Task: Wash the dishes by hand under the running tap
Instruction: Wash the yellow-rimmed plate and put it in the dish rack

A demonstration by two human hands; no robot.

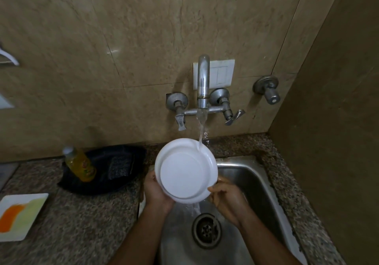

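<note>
A white plate point(185, 170) is held tilted over the steel sink point(256, 184) at the centre of the frame, its underside facing the camera. The stream from the wall tap point(203, 80) strikes the plate's upper right rim, and water runs off its lower edge toward the drain point(206, 231). The left hand point(158, 193) cups the lower left rim, its fingers hidden behind the plate; the right hand point(224, 196) has its fingers pinching the lower right rim. This looks like the rinsing step. Next, the plate probably needs turning so the stream sweeps the rest of the rim and the hidden face, with a firm grip on the wet edge. At lower left, a soap dish point(20, 215) and a yellow liquid bottle point(80, 166) sit on the granite surface point(86, 227).
</note>
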